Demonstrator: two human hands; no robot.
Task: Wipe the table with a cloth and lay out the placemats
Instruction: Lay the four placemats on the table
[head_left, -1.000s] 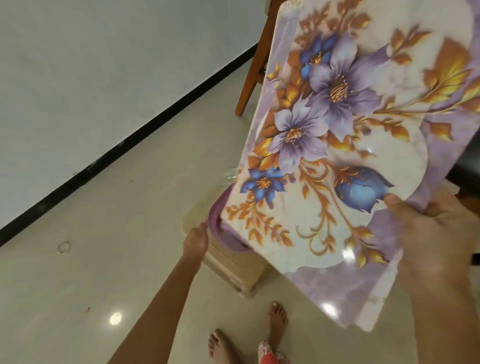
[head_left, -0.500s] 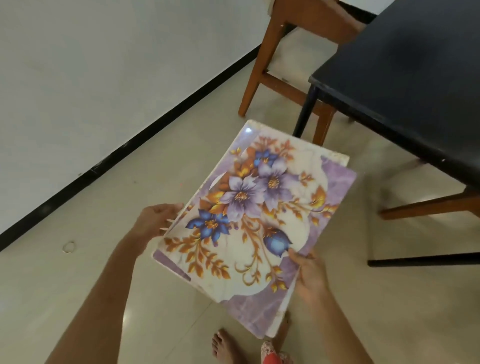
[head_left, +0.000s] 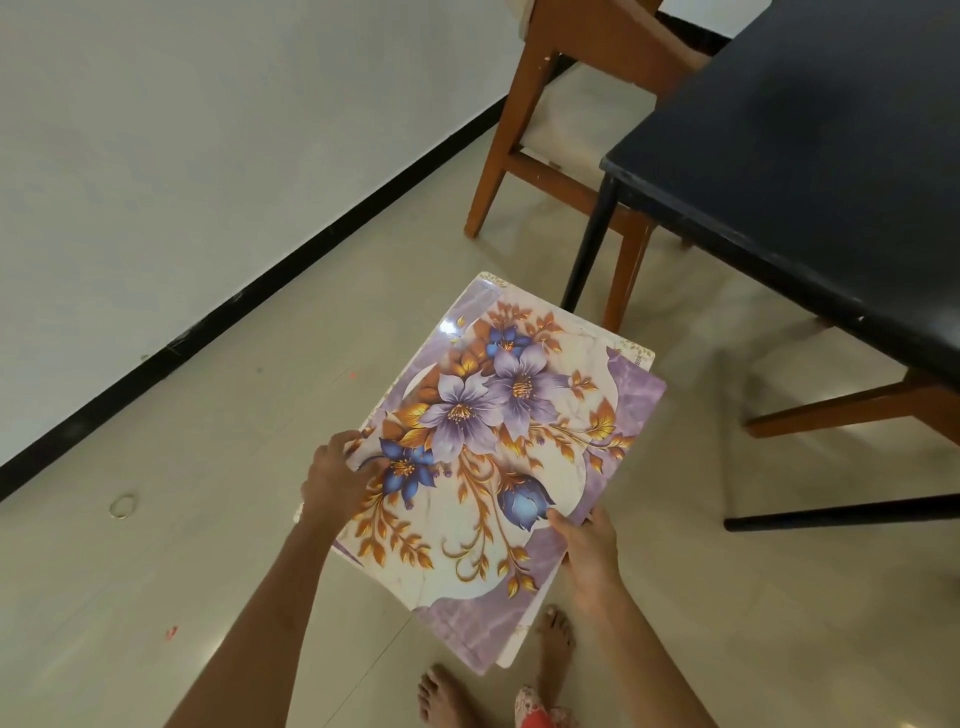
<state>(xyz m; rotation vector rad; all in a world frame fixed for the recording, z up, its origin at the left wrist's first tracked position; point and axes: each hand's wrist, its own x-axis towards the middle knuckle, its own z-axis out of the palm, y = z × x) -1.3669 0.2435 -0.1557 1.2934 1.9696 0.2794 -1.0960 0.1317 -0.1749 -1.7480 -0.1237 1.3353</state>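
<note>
The left hand (head_left: 340, 480) grips the near-left edge of a stack of floral placemats (head_left: 498, 447), thumb on the printed face, while the right hand (head_left: 589, 553) pinches the near-right edge. Held on both sides, the thin sheets stay flat and together instead of sagging or sliding apart. They hang above the tiled floor (head_left: 208, 519), just short of the black table (head_left: 831, 171), likely about to be laid there. A wooden chair (head_left: 566, 93) stands beyond.
</note>
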